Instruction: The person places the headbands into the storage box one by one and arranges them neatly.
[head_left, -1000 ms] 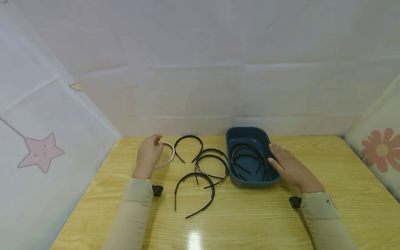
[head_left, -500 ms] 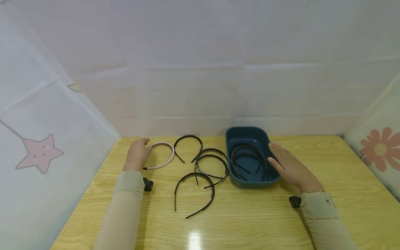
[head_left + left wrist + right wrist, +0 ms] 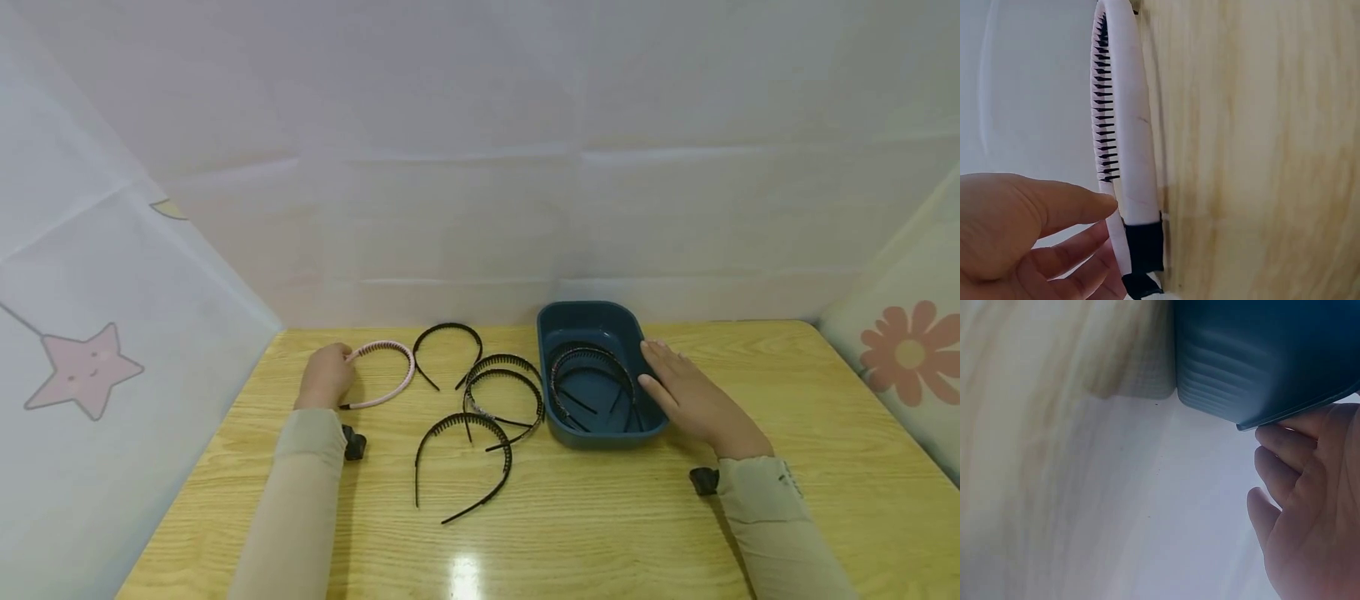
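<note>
Light wood table point(image 3: 382, 542): at centre-left, the left hand point(image 3: 325, 379) pinches a pink headband point(image 3: 1135, 125); right of centre, the right hand point(image 3: 697, 398), fingers extended, touches a blue tub point(image 3: 570, 323) holding dark headbands point(image 3: 588, 347).

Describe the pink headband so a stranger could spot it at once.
On the wooden table, start at the blue bin and go left past the black headbands to the left hand. That hand pinches the pink headband by one arm. It alone is pale pink; every other headband is dark.
</note>
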Available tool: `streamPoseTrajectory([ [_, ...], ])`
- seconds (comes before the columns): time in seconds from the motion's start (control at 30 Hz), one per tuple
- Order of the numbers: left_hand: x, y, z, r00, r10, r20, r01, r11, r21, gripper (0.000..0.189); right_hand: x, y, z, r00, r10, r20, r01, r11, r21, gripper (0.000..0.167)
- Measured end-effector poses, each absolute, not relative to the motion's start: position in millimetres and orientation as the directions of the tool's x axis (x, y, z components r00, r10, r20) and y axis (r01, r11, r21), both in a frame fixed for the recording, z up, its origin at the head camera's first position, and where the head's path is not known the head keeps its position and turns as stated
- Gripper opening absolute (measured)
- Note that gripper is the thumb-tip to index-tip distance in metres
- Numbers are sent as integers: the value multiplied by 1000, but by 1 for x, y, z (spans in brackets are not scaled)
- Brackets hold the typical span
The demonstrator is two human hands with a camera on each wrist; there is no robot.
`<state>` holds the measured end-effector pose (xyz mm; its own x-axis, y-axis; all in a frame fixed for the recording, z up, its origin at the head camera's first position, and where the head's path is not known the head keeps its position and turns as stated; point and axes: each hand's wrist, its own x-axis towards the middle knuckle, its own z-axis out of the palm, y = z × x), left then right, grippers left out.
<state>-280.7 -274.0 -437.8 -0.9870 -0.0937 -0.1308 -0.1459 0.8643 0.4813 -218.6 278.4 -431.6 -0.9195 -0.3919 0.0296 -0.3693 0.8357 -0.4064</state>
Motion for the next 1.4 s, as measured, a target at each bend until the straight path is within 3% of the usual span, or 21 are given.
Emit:
streamPoseTrajectory([
  [0.3, -277, -281, -440, -985, -129, -114, -169, 856, 489, 34, -219, 278, -431, -920, -390, 29, -368, 839, -402, 68],
  [0.77, -272, -304, -440, -971, -89, -222, -208, 777, 595, 35, -219, 276, -431, -921, -389, 27, -367, 841, -396, 68],
  [1.03, -262, -310, -436, -938, -38, -345, -320, 482, 816, 40, -219, 276, -429, -922, -388, 24, -363, 837, -409, 68],
  [1.4, -250, -307, -428, -926, -33, -377, -363, 352, 862, 49, -219, 277, -431, -922, -388, 21, -362, 838, -408, 69],
])
